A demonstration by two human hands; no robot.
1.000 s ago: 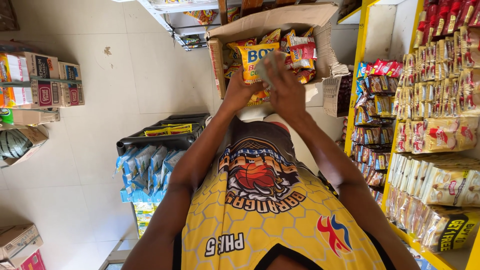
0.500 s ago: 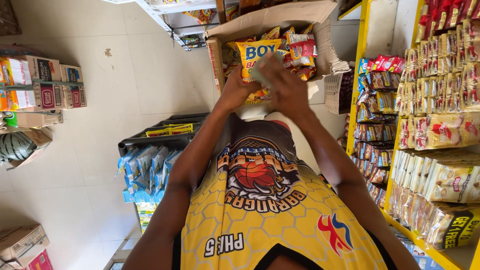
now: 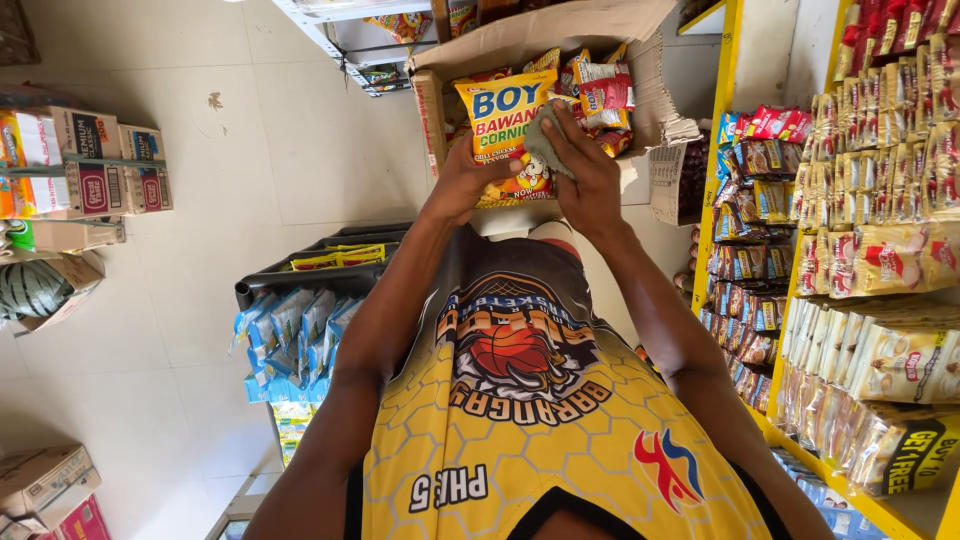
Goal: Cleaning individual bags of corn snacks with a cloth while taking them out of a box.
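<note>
A small shop: yellow shelves (image 3: 716, 180) packed with snack packets (image 3: 880, 260).

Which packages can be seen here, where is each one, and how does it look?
Snack bag: left hand holds it, yellow with blue.
Cloth: grey-green, right hand presses it on the bag.
Cardboard box: open, brown, behind the bag.
Sachet strips: cream and red, yellow shelf at right.

Head camera looks steeply down, close above hands (image 3: 530, 165).
</note>
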